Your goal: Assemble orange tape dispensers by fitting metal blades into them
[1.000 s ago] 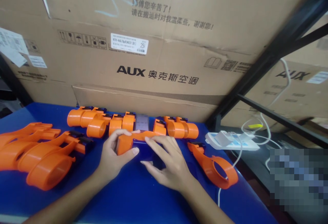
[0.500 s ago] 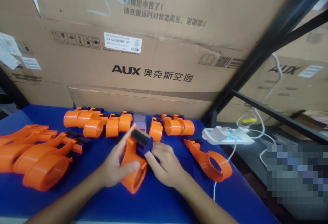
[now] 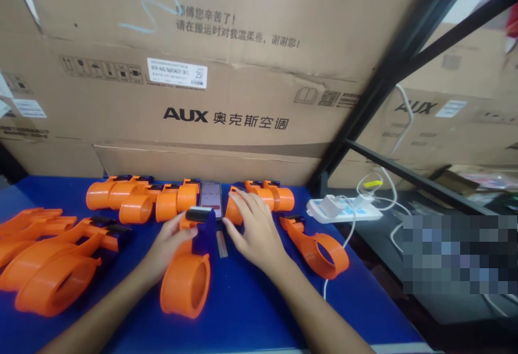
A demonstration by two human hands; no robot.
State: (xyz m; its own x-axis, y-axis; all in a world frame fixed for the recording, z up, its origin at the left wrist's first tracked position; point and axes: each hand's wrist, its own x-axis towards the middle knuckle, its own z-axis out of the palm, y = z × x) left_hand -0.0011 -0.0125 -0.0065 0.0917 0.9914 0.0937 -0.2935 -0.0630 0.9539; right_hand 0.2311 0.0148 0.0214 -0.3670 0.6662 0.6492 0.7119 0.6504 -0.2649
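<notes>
My left hand (image 3: 165, 249) is closed round the upper arm of an orange plastic tape dispenser (image 3: 183, 286). It has a wide ring at the bottom and a black roller with a dark blue part on top. To its right, my right hand (image 3: 257, 230) is held palm down, fingers apart and holding nothing. Its fingertips overlap another orange dispenser (image 3: 233, 211) in the back row; whether they touch it I cannot tell. A narrow metallic strip (image 3: 222, 244) lies on the blue table between my hands.
More orange dispensers stand in a back row (image 3: 137, 208), at left (image 3: 56, 284) and at right (image 3: 329, 254). A phone (image 3: 211, 197) lies among the back row. A white power strip (image 3: 343, 208) with cables sits by the black rack post (image 3: 364, 100). A large carton (image 3: 226, 89) forms the back wall.
My right hand has let go of the dispenser's blue end and moved forward, fingers spreading. My left hand has shifted left with the dispenser, now more upright. The metallic strip has come into view.
</notes>
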